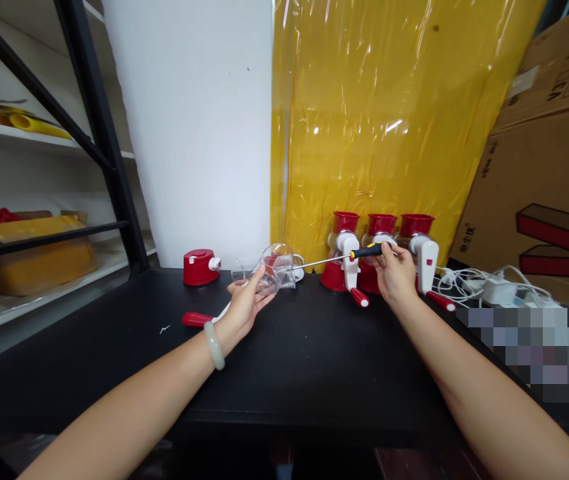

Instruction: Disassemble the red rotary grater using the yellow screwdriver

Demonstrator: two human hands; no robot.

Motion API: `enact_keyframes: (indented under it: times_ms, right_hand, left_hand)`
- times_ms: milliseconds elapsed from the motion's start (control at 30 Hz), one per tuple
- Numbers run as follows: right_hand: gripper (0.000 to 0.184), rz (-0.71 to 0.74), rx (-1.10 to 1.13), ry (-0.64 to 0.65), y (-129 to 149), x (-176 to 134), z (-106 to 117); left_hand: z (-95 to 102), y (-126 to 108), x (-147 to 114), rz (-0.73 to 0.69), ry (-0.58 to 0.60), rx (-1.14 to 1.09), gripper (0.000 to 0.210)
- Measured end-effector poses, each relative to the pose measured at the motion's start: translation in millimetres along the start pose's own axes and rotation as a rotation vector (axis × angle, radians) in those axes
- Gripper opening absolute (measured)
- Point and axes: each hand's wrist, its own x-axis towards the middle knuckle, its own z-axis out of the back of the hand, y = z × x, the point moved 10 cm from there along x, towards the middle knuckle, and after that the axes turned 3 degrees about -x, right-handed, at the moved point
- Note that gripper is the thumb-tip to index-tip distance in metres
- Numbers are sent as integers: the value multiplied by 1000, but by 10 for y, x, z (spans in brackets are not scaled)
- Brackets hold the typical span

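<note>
My left hand [247, 300] is closed around a clear plastic housing [284, 272], which is tilted on its side just above the black table [289, 373]. In my right hand [395, 272] is a screwdriver [367, 250] with a black and yellow handle. Its long metal shaft points left, and the tip meets the right side of the clear housing; what it touches there is too small to make out. Beneath my left wrist lies a crank handle with a red grip [197, 319]. A red base [201, 267] with a white knob stands behind it.
Three red and white hand-crank graters [347, 250] stand in a row at the back right. White cables and chargers [502, 290] lie beside them. Small screws [165, 329] rest on the table's left. A black-framed shelf [79, 87] and a large cardboard box [539, 173] flank the table.
</note>
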Motion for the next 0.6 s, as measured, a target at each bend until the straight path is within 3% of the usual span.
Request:
enact_keyframes:
  times_ms: [233,600]
  right_hand:
    - [36,-72,-8,-9,-29,-19,-8]
    - [41,-55,2,28,-18,-19,-66]
  left_hand:
    - [15,9,8,2,-10,-17,54]
    - [21,9,-1,5,-26,-18,56]
